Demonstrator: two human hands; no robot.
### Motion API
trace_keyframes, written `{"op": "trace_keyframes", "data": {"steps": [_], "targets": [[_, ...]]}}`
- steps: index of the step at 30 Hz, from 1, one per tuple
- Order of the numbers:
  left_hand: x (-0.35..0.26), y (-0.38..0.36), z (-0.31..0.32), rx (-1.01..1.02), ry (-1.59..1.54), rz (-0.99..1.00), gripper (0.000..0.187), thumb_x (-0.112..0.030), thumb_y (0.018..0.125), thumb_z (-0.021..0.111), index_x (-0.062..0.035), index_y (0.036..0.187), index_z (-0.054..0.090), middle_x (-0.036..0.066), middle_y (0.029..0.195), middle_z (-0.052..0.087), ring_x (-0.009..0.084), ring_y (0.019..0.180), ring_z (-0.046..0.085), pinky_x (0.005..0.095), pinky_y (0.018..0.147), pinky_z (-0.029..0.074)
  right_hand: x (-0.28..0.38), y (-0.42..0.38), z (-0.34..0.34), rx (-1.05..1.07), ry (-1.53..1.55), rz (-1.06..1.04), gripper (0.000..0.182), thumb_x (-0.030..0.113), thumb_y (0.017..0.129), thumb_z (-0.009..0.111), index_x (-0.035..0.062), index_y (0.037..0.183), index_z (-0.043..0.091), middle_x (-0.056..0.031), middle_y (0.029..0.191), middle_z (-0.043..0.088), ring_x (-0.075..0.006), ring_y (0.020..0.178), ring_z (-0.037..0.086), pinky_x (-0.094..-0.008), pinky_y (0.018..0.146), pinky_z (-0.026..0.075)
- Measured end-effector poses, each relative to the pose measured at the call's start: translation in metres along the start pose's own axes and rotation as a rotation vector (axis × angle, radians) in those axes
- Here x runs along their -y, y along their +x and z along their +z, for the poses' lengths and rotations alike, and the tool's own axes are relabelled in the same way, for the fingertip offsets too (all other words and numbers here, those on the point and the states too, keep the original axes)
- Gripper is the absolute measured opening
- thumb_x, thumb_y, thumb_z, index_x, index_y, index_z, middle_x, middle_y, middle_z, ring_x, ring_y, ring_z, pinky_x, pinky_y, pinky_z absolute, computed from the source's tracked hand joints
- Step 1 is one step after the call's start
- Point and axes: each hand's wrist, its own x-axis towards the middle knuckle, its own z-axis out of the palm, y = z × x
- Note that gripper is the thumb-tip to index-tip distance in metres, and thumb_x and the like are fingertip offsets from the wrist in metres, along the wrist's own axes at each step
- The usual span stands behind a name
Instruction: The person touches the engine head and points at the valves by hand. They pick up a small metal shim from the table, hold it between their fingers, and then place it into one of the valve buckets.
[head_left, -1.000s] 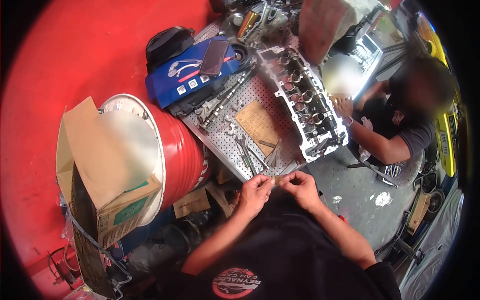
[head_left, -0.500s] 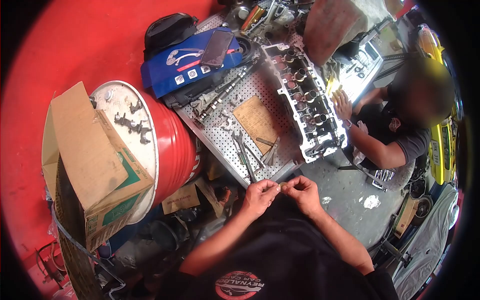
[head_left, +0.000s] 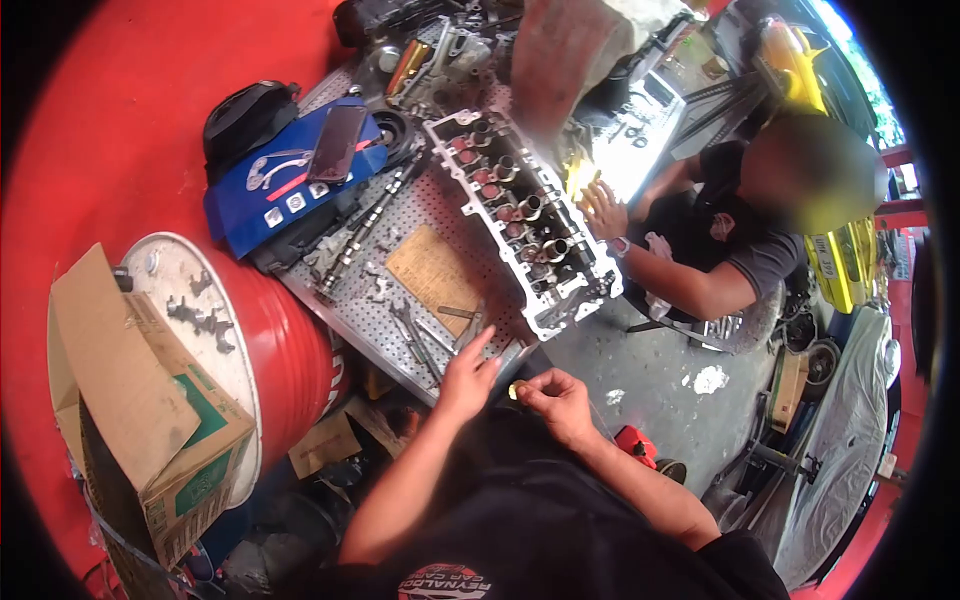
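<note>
While a small brass part [head_left: 514, 392] is pinched in the right hand [head_left: 553, 398] near the table's [head_left: 400, 330] edge, the left hand [head_left: 465, 372] is extended, fingers loosely spread, toward wrenches [head_left: 415, 335] beside the engine head [head_left: 520, 220].

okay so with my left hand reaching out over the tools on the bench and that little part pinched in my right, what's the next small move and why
Probably lower the left hand onto the tools lying just under its fingertips and pick one. The right hand holds the small brass-coloured part at its fingertips, and the left is empty and open over the perforated bench.
</note>
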Motion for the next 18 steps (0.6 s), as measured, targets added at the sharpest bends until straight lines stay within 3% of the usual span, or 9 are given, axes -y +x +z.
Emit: {"op": "trace_keyframes", "data": {"steps": [3,6,8,11,12,14,18], "targets": [[-0.006,0.041,0.011,0.018,0.222,0.114,0.065,-0.006,0.091,0.06,-0.0173,0.15,0.034,-0.002,0.064,0.048,0.0075,0.06,0.041,0.0263,0.056,0.042,-0.013,0.003,-0.002,0.007,0.083,-0.006,0.01,0.005,0.083,0.073,0.0013,0.083,0.064,-0.002,0.079,0.066,-0.0073,0.072,0.059,-0.0238,0.068,0.049],[-0.011,0.066,0.017,-0.081,0.334,0.074,0.07,-0.011,0.089,0.062,-0.0161,0.151,0.029,0.004,0.062,0.049,0.0101,0.057,0.045,0.0293,0.059,0.044,-0.011,-0.001,-0.007,-0.002,0.128,-0.008,0.009,0.002,0.083,0.072,0.0008,0.083,0.063,-0.0031,0.08,0.066,-0.0082,0.072,0.06,-0.0231,0.067,0.049],[0.004,0.079,0.01,-0.162,0.321,0.031,0.074,-0.013,0.089,0.061,-0.0155,0.153,0.023,0.009,0.068,0.06,0.0179,0.062,0.058,0.0337,0.064,0.049,-0.019,0.0,-0.015,-0.03,0.142,0.004,0.01,0.001,0.082,0.072,0.0016,0.083,0.062,-0.0031,0.08,0.066,-0.0082,0.072,0.06,-0.0227,0.067,0.049],[0.023,0.086,-0.018,-0.346,0.58,-0.132,0.077,-0.019,0.088,0.06,-0.0151,0.153,0.018,0.017,0.081,0.068,0.0299,0.075,0.067,0.0403,0.072,0.052,-0.019,-0.001,-0.024,-0.018,0.198,0.027,0.01,0.002,0.083,0.072,0.0023,0.083,0.062,-0.0031,0.081,0.066,-0.0077,0.072,0.06,-0.0222,0.067,0.048],[0.023,0.086,-0.03,-0.324,0.631,-0.264,0.077,-0.022,0.089,0.057,-0.0142,0.153,0.016,0.021,0.093,0.069,0.037,0.086,0.067,0.0449,0.08,0.052,-0.02,-0.001,-0.025,-0.028,0.193,0.032,0.011,0.002,0.083,0.072,0.0023,0.082,0.062,-0.0031,0.081,0.066,-0.0076,0.073,0.06,-0.0222,0.068,0.048],[0.022,0.09,-0.054,-0.245,0.879,-0.436,0.081,-0.022,0.089,0.057,-0.0111,0.154,0.009,0.023,0.092,0.069,0.0356,0.088,0.067,0.0437,0.079,0.053,-0.022,-0.001,-0.025,-0.045,0.181,0.048,0.011,0.003,0.084,0.072,0.0024,0.082,0.062,-0.0029,0.081,0.066,-0.0074,0.073,0.059,-0.022,0.068,0.048],[0.026,0.1,-0.093,-0.239,1.064,-0.478,0.075,-0.021,0.089,0.053,-0.0197,0.154,0.016,0.024,0.106,0.066,0.0358,0.098,0.066,0.0447,0.087,0.052,-0.025,-0.001,-0.029,-0.038,0.119,0.055,0.011,0.003,0.085,0.071,0.002,0.083,0.061,-0.0034,0.081,0.066,-0.0084,0.073,0.06,-0.0229,0.069,0.048]]}}
